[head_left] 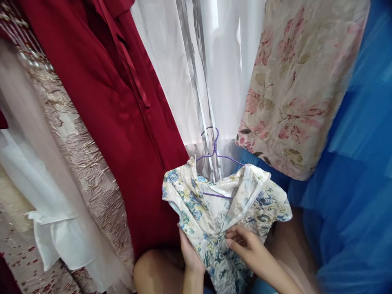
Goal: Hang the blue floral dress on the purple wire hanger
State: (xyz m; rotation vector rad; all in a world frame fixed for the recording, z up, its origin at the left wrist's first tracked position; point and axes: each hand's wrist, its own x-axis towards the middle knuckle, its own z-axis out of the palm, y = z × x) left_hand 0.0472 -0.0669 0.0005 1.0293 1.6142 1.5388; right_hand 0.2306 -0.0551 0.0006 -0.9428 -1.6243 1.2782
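Below the purple hanger's [214, 149] hook, a floral garment [192, 200] hangs between two hands.

Down from the hanger, whose shoulders sit inside the garment (its lower bar shows through the neck opening), the left hand [192, 255] supports the garment's left edge; its fingertips are partly hidden by the cloth, so I can't tell whether they pinch it. Below the hanger and to its right, the right hand [249, 247] lies at the front of the neckline, fingers loosely curled, thumb parted from them. Left of the hanger hangs a red garment [122, 143]; above and right, pink-flowered cloth [284, 102]; farther right, blue fabric [352, 171].
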